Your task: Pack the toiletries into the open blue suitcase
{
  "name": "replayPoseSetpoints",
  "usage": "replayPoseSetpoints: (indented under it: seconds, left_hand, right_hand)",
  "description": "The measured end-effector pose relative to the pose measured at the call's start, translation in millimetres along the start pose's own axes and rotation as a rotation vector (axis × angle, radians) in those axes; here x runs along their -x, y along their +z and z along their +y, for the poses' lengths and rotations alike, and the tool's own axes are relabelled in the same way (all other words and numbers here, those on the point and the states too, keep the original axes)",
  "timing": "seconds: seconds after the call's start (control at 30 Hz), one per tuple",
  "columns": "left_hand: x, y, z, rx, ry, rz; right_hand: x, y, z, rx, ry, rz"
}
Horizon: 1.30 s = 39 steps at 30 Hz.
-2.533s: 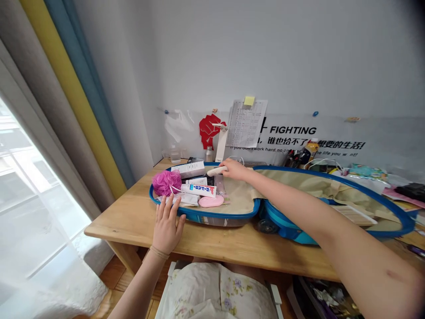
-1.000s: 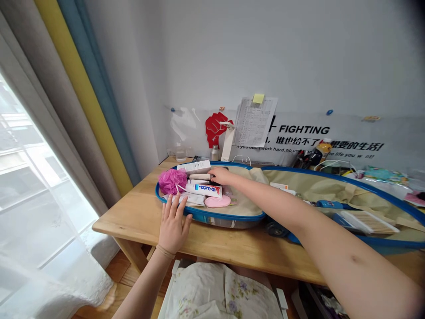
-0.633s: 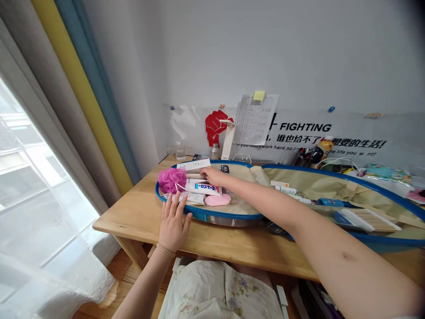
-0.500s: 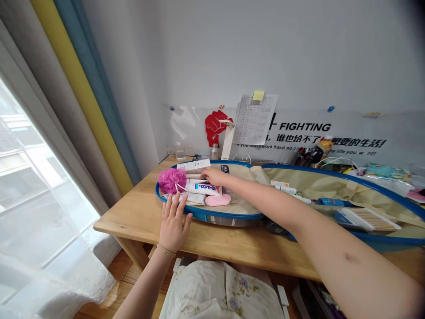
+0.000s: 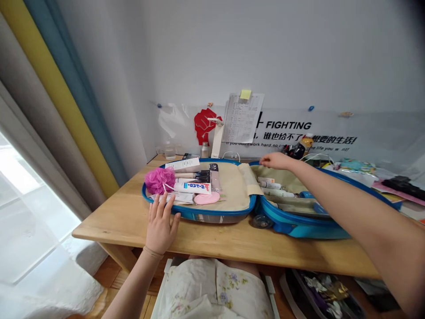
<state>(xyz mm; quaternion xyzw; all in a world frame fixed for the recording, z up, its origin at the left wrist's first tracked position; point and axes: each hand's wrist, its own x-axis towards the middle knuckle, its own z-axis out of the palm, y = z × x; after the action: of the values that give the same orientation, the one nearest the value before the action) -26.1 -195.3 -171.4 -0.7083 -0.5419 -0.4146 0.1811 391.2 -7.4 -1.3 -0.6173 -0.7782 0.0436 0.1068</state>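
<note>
A blue suitcase lies open on the wooden table, with its left half and right half side by side. My left hand rests with spread fingers at the front left rim, beside a pink bath puff. Over the back of the right half hovers my right hand, its fingers loosely bent and nothing visible in them. In the left half lie makeup brushes, a white tube with blue lettering, a pink oval pad and a white box.
White tubes and a blue bottle lie in the right half, partly behind my right arm. Behind the suitcase stand a small jar and an orange-labelled bottle. An open bin sits below the table.
My right hand has let go of the brushes in the left half and moved right, over the right half. The view has turned slightly right. My left hand stays at the rim.
</note>
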Motion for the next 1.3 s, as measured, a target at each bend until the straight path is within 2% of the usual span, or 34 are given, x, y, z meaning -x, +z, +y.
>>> replayPoseSetpoints:
  seconds: [0.13,0.3,0.43,0.57,0.67,0.77,0.93,1.03,1.17,1.3]
  left_hand:
    - [0,0.9,-1,-0.008,0.017,0.012]
    - [-1,-0.1,0,-0.005,0.024,0.018]
    - [-2,-0.9,1,-0.003,0.028,0.024]
    - [-2,-0.5,1,-0.008,0.025,0.021]
    - [-1,-0.2,1,-0.007,0.014,0.015]
    - [-1,-0.3,1,-0.005,0.015,0.016]
    - [-1,-0.7,1,-0.003,0.021,0.023]
    - [-1,-0.3,0,-0.007,0.036,0.031]
    - [-2,0.0,0,-0.015,0.049,0.03]
    - [-2,-0.2,1,-0.017,0.047,0.033]
  right_hand:
    - [24,26,43,0.011,0.033,-0.162]
    - [31,52,56,0.044,0.055,-0.183]
    - [32,45,53,0.048,0.068,-0.158]
    - [35,19,37,0.036,0.097,-0.038]
    - [33,2,4,-0.012,0.069,0.062]
    - [28,5,-52,-0.077,-0.044,0.065]
    - [25,49,-168,-0.101,-0.281,-0.115]
    - [26,78,-221,-0.087,-0.356,-0.188]
    - [27,101,-257,-0.085,-0.388,-0.2]
    - [27,107,-262,-0.122,-0.38,-0.181]
